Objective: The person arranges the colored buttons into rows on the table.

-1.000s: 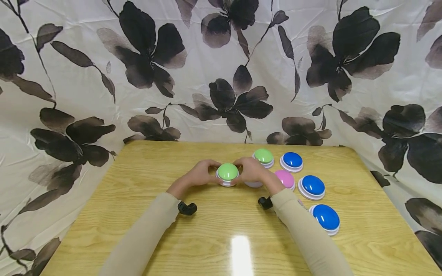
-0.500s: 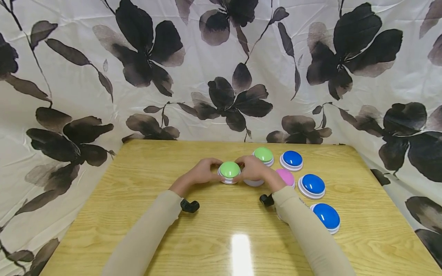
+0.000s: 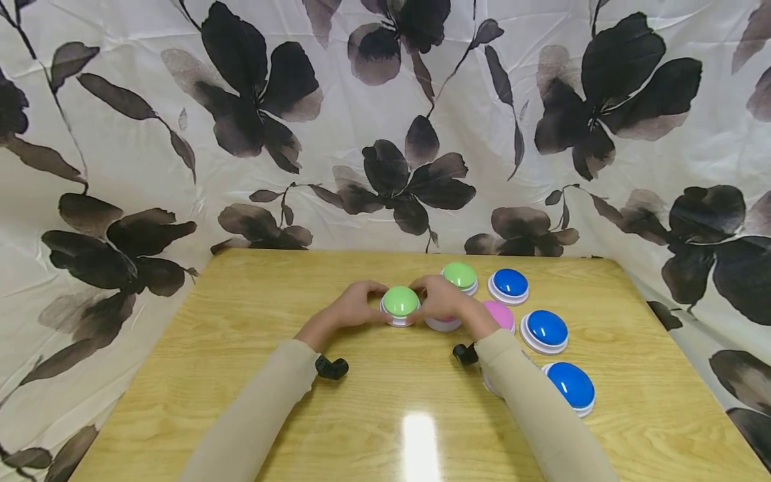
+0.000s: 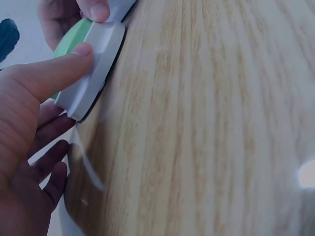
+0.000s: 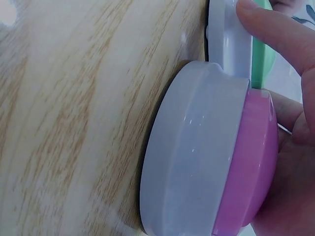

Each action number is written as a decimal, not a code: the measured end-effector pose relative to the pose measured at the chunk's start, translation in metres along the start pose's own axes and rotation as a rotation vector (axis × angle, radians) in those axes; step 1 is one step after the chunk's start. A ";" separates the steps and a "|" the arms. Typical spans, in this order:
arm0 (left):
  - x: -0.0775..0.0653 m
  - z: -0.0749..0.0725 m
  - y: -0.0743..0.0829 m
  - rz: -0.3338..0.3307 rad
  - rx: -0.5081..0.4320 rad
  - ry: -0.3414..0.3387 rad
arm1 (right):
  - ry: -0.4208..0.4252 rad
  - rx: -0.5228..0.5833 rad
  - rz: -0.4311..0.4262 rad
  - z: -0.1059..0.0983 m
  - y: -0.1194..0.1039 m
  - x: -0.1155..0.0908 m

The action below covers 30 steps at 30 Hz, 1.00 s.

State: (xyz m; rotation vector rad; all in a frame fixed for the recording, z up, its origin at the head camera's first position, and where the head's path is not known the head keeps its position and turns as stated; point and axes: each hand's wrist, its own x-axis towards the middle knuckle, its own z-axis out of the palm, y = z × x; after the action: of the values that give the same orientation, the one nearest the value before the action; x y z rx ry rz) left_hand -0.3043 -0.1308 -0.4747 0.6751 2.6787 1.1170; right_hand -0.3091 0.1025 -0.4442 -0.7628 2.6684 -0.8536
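Between both hands sits a green dome push button (image 3: 400,302) with a white round base. My left hand (image 3: 355,304) pinches its left side, the thumb (image 4: 74,58) on the white base and fingers round the far side. From the right, my right hand (image 3: 442,298) grips the same button, its thumb on the base in the right wrist view. Beneath the right palm stands a pink push button (image 5: 251,157), mostly hidden in the head view. Its white base touches or nearly touches the green button's base.
Right of the hands stand another green button (image 3: 460,275), a second pink button (image 3: 500,314) and three blue buttons (image 3: 510,284). The right sleeve partly covers another white base (image 3: 490,383). A floral cloth (image 3: 415,181) hangs behind the wooden table (image 3: 373,415).
Both hands have shifted the green button slightly to the right, up beside the pink one under the right palm. Over the last half second the hands have hardly moved.
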 end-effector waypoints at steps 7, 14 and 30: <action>-0.004 0.006 -0.002 0.009 0.004 -0.002 | 0.004 -0.017 -0.002 0.005 0.000 -0.005; -0.003 0.001 0.000 0.031 -0.005 -0.002 | 0.007 -0.034 -0.002 -0.003 -0.001 -0.004; -0.006 0.004 0.017 0.100 -0.085 0.124 | 0.056 0.016 -0.019 -0.042 0.008 -0.038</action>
State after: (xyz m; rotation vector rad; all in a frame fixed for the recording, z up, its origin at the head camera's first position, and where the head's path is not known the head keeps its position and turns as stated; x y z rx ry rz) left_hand -0.2922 -0.1204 -0.4658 0.7556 2.7065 1.3308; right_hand -0.2960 0.1486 -0.4133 -0.7721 2.7033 -0.9129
